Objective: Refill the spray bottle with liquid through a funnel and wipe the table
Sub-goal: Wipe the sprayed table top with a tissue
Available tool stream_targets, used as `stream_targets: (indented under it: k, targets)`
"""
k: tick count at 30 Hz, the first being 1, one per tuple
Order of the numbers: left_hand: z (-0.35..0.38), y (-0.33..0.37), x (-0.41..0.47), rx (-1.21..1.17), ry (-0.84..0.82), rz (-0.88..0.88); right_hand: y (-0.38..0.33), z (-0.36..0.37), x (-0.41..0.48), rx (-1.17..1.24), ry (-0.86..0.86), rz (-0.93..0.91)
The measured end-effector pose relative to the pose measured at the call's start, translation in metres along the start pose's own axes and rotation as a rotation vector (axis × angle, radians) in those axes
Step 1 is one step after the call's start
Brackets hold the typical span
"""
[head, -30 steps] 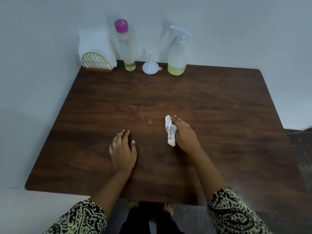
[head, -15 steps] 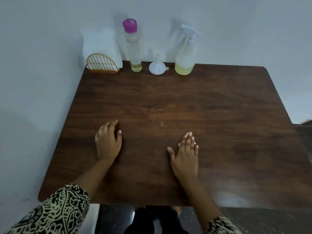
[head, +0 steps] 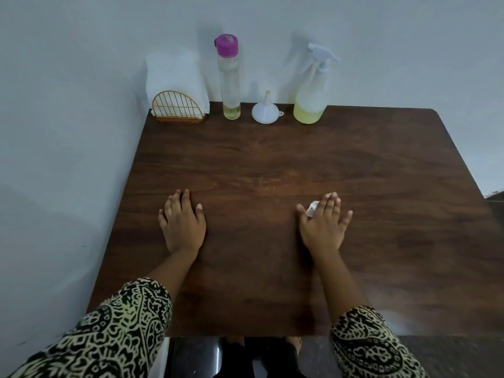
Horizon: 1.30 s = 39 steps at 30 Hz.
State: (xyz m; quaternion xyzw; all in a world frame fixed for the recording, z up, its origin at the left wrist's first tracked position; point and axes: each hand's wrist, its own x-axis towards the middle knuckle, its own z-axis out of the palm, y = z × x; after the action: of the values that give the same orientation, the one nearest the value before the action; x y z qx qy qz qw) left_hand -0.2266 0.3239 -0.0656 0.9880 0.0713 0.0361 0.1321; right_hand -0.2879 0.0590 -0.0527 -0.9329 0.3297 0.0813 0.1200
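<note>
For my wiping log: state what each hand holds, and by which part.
Nothing is gripped. The right hand presses a white tissue to the table under its straight fingers; the left hand rests on the table, holding nothing.

The dark brown wooden table (head: 272, 159) looks smooth, with a dull sheen. At twelve o'clock, the white funnel (head: 265, 112) is matt plastic.

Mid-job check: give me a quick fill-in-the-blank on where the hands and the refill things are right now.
1. Between the pink-capped bottle and the spray bottle stands the white ____.
2. The right hand presses flat on a crumpled white ____.
3. The left hand rests flat on the table, holding ____.
Missing words: funnel; tissue; nothing.
</note>
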Motion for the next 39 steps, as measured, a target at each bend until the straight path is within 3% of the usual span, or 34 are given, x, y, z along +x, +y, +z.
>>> stream_targets:
  k: [3,7,9,11,13,16,18,23,25,28,30,32,36,39]
  targets:
    - [0.001,0.000,0.000,0.003,0.000,0.002,-0.047,0.013,-0.009,-0.037,0.020,-0.076]
    - [0.001,0.000,0.001,0.008,-0.011,-0.003,-0.131,0.041,-0.054,-0.031,-0.030,-0.490]
    - [0.001,-0.001,0.001,0.011,-0.011,0.000,-0.138,0.046,-0.056,-0.058,-0.044,-0.559]
    - [0.001,0.000,0.002,0.011,-0.011,-0.003,-0.118,0.041,-0.038,-0.067,0.045,-0.515]
    - [0.001,0.000,0.002,0.019,-0.015,-0.004,-0.080,0.032,-0.004,-0.107,0.121,-0.353]
    - [0.001,0.001,0.002,0.028,-0.016,-0.004,-0.016,0.002,0.054,-0.128,0.121,-0.069]
    - [0.002,0.001,0.002,0.034,-0.015,0.000,0.001,-0.015,0.070,-0.126,0.125,-0.017]
    - [0.003,0.000,0.003,0.037,-0.008,-0.003,-0.079,0.006,0.042,0.082,0.123,-0.196]
    - [0.003,-0.001,0.003,0.035,-0.007,-0.003,-0.130,0.024,0.010,0.125,0.051,-0.329]
    - [0.004,-0.002,0.003,0.010,-0.017,-0.002,-0.179,0.039,-0.043,0.172,-0.160,-0.668]
    - [0.004,-0.002,0.003,0.011,-0.016,-0.002,-0.177,0.039,-0.043,0.162,-0.213,-0.715]
    - [0.004,-0.001,0.004,0.012,0.004,-0.004,-0.153,0.034,-0.017,0.111,-0.150,-0.634]
    - [0.004,0.000,0.003,0.028,0.001,0.001,-0.057,0.001,0.053,0.097,-0.006,-0.257]
    - [0.004,0.000,0.003,0.038,-0.006,-0.002,-0.021,-0.019,0.076,0.192,-0.056,-0.017]
